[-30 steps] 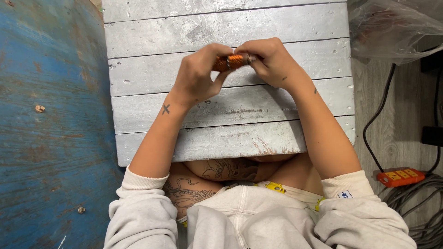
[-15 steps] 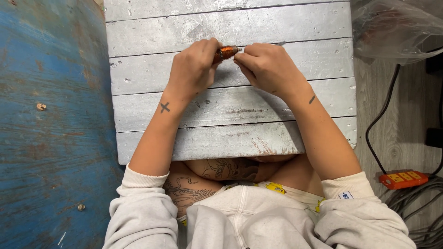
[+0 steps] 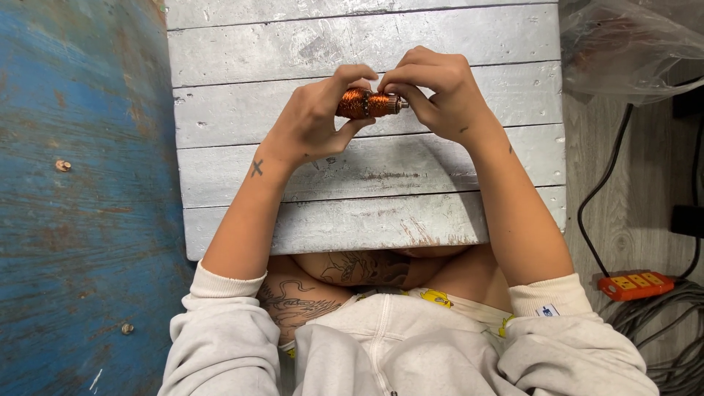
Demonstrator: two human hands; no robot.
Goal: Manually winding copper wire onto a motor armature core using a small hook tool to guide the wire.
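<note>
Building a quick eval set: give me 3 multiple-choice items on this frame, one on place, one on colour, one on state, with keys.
1. Where is the copper-wound part?
A. lying on the blue floor
B. held above the grey plank table
C. inside the plastic bag

2. What colour is the power strip on the floor at the right?
A. orange
B. green
C. white

3. How is the part held?
A. by the left hand alone
B. by nobody, it rests on the planks
C. by both hands, the right hand at its metal end

Key: 1 B, it sits between the fingers over the planks. 2 A, its casing is orange beside the grey cables. 3 C, fingers of both hands close on it.
</note>
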